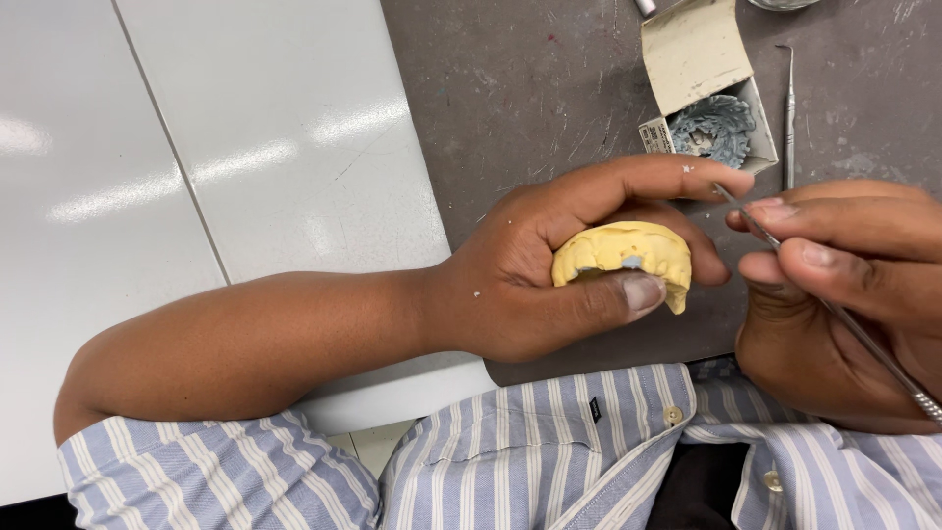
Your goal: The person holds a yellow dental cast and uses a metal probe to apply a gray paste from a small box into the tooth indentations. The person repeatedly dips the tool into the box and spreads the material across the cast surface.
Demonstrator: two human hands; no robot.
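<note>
— Over the grey desk (549,88), what have the two hands got hold of?

— The left hand (549,265) is closed around a yellow dental cast (628,257): the thumb presses along its near side, the other fingers curl over the far side, and the forefinger stretches out above it. The cast sits in that grip just above the desk edge, close to the person's striped shirt (530,442).

— And the right hand?

— The right hand (844,294) is pinched shut on a thin metal instrument (854,334), held like a pen between thumb and fingers. Its fine tip points up and left, ending right by the tip of the left forefinger, just above the cast. Whether the tip touches the cast I cannot tell.

— Does the cast show anything besides yellow?

— A small bluish-grey patch near its middle, between thumb and fingers.

— What lies about the hands?

— Behind them stands a small open cardboard box (699,59) with its flap raised, holding a grey-blue cast (716,128). Just beside the box on the right lies a second slender metal probe (789,108), lengthwise on the desk. To the left the grey surface gives way to a glossy white panel (226,147), on which the left forearm rests.
</note>
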